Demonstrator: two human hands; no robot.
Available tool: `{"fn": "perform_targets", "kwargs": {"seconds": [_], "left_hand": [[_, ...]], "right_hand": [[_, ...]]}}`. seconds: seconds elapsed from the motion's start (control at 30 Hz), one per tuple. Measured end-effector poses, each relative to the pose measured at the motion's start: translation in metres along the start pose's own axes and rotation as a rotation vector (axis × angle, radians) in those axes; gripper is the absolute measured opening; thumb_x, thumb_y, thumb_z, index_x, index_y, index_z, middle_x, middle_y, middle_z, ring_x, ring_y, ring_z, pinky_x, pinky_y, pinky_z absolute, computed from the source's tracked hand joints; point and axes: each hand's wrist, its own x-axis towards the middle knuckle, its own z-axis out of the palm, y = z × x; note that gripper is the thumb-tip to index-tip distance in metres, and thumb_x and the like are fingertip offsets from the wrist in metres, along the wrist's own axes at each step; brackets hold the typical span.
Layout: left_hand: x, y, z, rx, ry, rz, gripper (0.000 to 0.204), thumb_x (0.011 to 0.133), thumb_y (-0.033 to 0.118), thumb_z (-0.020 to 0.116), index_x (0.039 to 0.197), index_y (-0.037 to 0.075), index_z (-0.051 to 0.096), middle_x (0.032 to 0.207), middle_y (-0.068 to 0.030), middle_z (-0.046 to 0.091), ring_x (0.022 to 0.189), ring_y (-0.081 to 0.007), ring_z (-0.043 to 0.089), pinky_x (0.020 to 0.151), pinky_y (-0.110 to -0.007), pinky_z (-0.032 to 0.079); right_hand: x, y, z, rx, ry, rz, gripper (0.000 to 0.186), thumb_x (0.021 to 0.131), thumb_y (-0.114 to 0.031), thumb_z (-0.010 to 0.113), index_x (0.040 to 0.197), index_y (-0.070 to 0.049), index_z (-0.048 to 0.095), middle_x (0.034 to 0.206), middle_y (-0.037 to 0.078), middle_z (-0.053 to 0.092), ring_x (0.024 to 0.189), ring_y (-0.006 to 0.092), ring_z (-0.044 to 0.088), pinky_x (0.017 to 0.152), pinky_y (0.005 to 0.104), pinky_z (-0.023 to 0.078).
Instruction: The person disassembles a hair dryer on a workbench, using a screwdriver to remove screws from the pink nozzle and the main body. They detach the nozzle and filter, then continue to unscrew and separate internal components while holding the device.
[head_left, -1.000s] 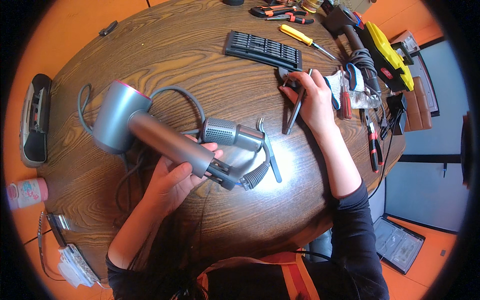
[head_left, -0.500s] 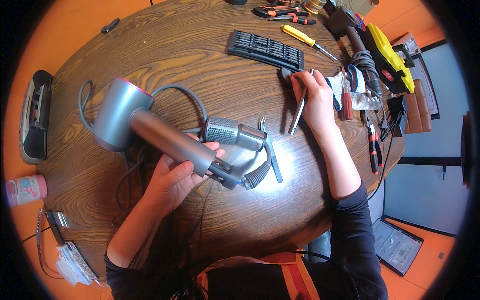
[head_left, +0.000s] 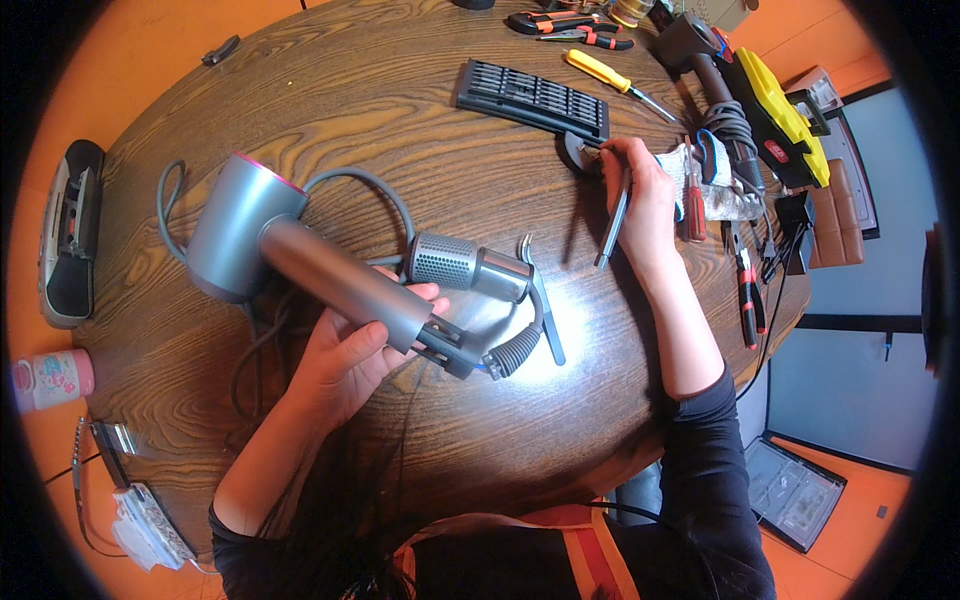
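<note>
My left hand (head_left: 350, 365) grips a grey hair dryer (head_left: 345, 285) by the lower part of its handle. The handle's end is open, with dark inner parts (head_left: 448, 345) showing and a ribbed cable sleeve (head_left: 515, 352) attached. A perforated filter sleeve (head_left: 445, 262) lies beside the handle, next to a curved metal pry tool (head_left: 548, 320). Closed around a slim silver screwdriver (head_left: 615, 225), my right hand (head_left: 642, 195) is beside the near right corner of a black bit case (head_left: 535, 97). A dark, round-edged piece (head_left: 577, 152) shows by its fingertips, too covered to name.
A yellow-handled screwdriver (head_left: 600, 70) and pliers (head_left: 585, 38) lie at the far side. To the right are a red screwdriver (head_left: 694, 200) on a white glove (head_left: 730, 205), more pliers (head_left: 746, 290), a second dryer (head_left: 705, 75) and a yellow-black toolbox (head_left: 775, 110).
My right hand has shifted slightly right, turning the silver screwdriver steeper, and more of the dark round piece shows beside the bit case. My left hand and the hair dryer stay put.
</note>
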Motion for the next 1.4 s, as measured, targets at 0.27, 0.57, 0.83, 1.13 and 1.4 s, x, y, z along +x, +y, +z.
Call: {"fn": "perform_targets", "kwargs": {"seconds": [0.27, 0.57, 0.83, 1.13, 1.4], "left_hand": [[0.000, 0.000, 0.001, -0.009, -0.003, -0.004, 0.047, 0.079, 0.013, 0.061, 0.118, 0.008, 0.035, 0.122, -0.0165, 0.048, 0.119, -0.0336, 0.040, 0.100, -0.047, 0.030], [0.000, -0.001, -0.001, 0.118, 0.019, -0.007, 0.057, 0.078, 0.027, 0.064, 0.123, 0.012, 0.034, 0.125, -0.0167, 0.044, 0.120, -0.0326, 0.039, 0.098, -0.048, 0.033], [0.000, 0.000, 0.000, 0.039, 0.015, -0.009, 0.051, 0.078, 0.018, 0.062, 0.120, 0.008, 0.034, 0.123, -0.0171, 0.047, 0.120, -0.0332, 0.040, 0.100, -0.047, 0.031], [0.000, 0.000, 0.001, -0.011, 0.011, -0.004, 0.048, 0.078, 0.013, 0.061, 0.118, 0.007, 0.035, 0.122, -0.0169, 0.048, 0.119, -0.0334, 0.041, 0.101, -0.047, 0.030], [0.000, 0.000, 0.001, -0.019, 0.002, -0.006, 0.046, 0.079, 0.011, 0.060, 0.118, 0.008, 0.035, 0.122, -0.0166, 0.048, 0.120, -0.0329, 0.040, 0.102, -0.047, 0.029]], "right_hand": [[0.000, 0.000, -0.001, 0.033, 0.015, 0.006, 0.007, 0.081, -0.003, 0.058, 0.087, -0.001, 0.056, 0.063, 0.010, 0.056, 0.055, 0.0151, 0.054, 0.052, 0.0251, 0.042], [0.000, 0.000, -0.003, 0.050, -0.008, 0.076, 0.009, 0.075, -0.003, 0.063, 0.081, -0.001, 0.057, 0.069, 0.013, 0.057, 0.060, 0.0237, 0.057, 0.056, 0.0294, 0.045], [0.000, 0.001, -0.006, 0.065, -0.082, -0.044, 0.013, 0.071, 0.001, 0.063, 0.082, -0.002, 0.056, 0.071, 0.011, 0.054, 0.064, 0.0245, 0.056, 0.057, 0.0305, 0.045], [0.001, -0.001, -0.009, 0.304, -0.258, 0.125, 0.019, 0.068, 0.002, 0.059, 0.085, -0.004, 0.054, 0.074, 0.013, 0.051, 0.069, 0.0250, 0.053, 0.063, 0.0306, 0.044], [0.005, -0.008, -0.019, -0.226, -0.269, -0.254, 0.016, 0.065, -0.003, 0.059, 0.079, -0.006, 0.052, 0.071, 0.011, 0.052, 0.070, 0.0271, 0.053, 0.062, 0.0351, 0.045]]}}
